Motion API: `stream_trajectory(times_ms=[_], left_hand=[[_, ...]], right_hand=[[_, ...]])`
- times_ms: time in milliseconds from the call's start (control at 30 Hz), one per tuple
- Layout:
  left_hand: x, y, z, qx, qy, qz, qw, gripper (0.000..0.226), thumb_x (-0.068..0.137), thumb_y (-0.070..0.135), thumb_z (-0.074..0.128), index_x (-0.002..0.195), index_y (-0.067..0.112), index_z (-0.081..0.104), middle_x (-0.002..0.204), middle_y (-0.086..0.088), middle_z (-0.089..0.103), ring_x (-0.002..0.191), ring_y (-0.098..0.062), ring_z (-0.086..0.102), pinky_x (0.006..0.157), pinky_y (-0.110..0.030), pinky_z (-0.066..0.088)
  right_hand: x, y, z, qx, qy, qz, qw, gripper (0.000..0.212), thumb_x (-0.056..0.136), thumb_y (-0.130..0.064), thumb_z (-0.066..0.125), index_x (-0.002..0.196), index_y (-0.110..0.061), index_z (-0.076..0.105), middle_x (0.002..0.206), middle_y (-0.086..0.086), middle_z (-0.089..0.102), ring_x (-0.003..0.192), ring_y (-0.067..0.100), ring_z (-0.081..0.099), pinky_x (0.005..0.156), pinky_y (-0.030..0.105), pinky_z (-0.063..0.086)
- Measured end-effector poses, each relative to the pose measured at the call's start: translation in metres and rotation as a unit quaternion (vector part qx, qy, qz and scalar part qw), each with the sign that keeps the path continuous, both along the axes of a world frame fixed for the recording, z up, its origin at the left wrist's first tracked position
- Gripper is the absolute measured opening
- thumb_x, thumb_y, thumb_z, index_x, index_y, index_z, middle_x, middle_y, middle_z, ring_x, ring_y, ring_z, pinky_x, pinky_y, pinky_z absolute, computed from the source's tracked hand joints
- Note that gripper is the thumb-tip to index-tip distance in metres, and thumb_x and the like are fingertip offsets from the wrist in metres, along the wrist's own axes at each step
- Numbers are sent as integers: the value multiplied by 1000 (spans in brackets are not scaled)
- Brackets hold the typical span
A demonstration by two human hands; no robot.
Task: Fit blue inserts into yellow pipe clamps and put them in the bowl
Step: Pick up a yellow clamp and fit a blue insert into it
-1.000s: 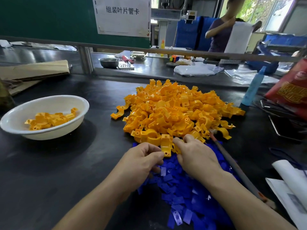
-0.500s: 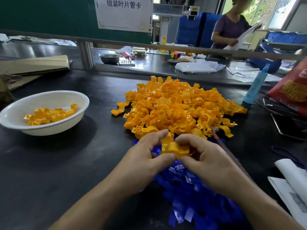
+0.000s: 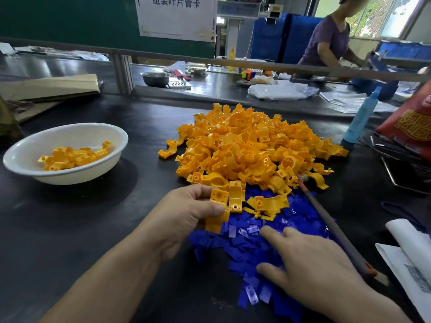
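A big heap of yellow pipe clamps lies in the middle of the black table. In front of it spreads a pile of small blue inserts. My left hand grips one yellow clamp at the near edge of the heap, thumb across its side. With its fingers spread and straight, my right hand lies on the blue inserts and holds nothing. A white bowl at the left holds several yellow clamps.
A long grey rod with an orange end lies along the right of the blue pile. A blue bottle, a red bag and papers stand at the right. Cardboard lies at the back left. Another person works behind the rail.
Both hands held a yellow clamp together half a second ago. Now my right hand has let go and dropped onto the blue inserts, while my left hand keeps the clamp.
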State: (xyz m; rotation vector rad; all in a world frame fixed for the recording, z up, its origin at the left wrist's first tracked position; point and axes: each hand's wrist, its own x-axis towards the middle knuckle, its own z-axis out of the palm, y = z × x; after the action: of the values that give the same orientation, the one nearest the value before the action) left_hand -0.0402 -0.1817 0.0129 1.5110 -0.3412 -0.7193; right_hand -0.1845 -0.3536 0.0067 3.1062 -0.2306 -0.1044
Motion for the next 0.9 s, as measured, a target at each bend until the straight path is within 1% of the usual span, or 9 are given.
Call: stream_trajectory(times_ms=[100, 200, 267, 400, 500, 600, 767, 867, 900], left_hand=[[-3, -5, -2, 7, 4, -2, 1000, 27, 82, 6, 73, 108, 14, 70, 91, -7, 77, 76, -18, 73, 62, -27, 56], [-11, -11, -10, 7, 23, -3, 1000, 25, 82, 8, 73, 107, 14, 70, 88, -7, 77, 73, -17, 73, 58, -25, 55], [-13, -13, -14, 5, 27, -5, 1000, 23, 83, 10, 73, 106, 16, 70, 86, -4, 77, 71, -14, 73, 57, -22, 54], [-10, -14, -19, -7, 27, 0, 1000, 25, 84, 13, 72, 108, 18, 69, 87, -1, 78, 72, -11, 73, 57, -21, 54], [-10, -11, -21, -17, 30, -3, 999, 28, 84, 13, 71, 111, 17, 68, 92, -5, 78, 75, -14, 73, 58, -23, 55], [-11, -10, -23, -10, 32, -7, 999, 27, 84, 13, 71, 110, 18, 68, 92, -5, 78, 76, -14, 74, 58, -24, 55], [-9, -10, -24, -16, 27, 13, 999, 32, 83, 14, 71, 115, 18, 67, 98, -6, 77, 83, -18, 73, 65, -30, 57], [-8, -9, -26, -15, 25, 18, 999, 34, 82, 16, 72, 116, 19, 66, 101, -7, 76, 89, -22, 72, 73, -36, 59], [-8, -9, -26, -14, 24, 15, 999, 34, 82, 16, 73, 115, 19, 66, 100, -6, 76, 89, -22, 73, 72, -36, 59]], right_hand=[[11, 2, -5, 8, 5, -4, 1000, 45, 93, -59, 38, 135, -41, 33, 114, -10, 52, 96, 16, 56, 67, 28, 46], [21, 1, -6, 16, -42, -2, 999, 28, 96, -49, 39, 117, -34, 52, 104, -9, 57, 91, 14, 58, 70, 28, 49], [26, -2, -5, 29, -73, -7, 997, 24, 97, -48, 38, 107, -33, 54, 98, -9, 59, 87, 11, 59, 72, 29, 51], [31, -8, -3, 51, -131, -25, 990, 28, 98, -49, 32, 104, -34, 55, 94, -10, 62, 84, 8, 59, 75, 29, 52], [33, -9, -5, 82, -153, -41, 984, 34, 97, -50, 31, 84, -29, 53, 77, -7, 58, 71, 8, 56, 68, 31, 50], [34, -9, -5, 119, -183, -52, 975, 37, 96, -48, 37, 68, -27, 48, 63, -5, 52, 60, 9, 51, 58, 28, 45], [32, -10, -7, 161, -211, -70, 962, 24, 89, -49, 56, 75, -30, 64, 60, -10, 57, 59, 2, 55, 52, 17, 40], [31, -13, -8, 195, -212, -85, 954, 26, 88, -49, 56, 78, -28, 67, 62, -9, 61, 61, 2, 58, 54, 20, 47], [31, -13, -9, 207, -214, -87, 951, 27, 90, -47, 55, 80, -25, 68, 63, -7, 62, 63, 4, 59, 56, 23, 49]])
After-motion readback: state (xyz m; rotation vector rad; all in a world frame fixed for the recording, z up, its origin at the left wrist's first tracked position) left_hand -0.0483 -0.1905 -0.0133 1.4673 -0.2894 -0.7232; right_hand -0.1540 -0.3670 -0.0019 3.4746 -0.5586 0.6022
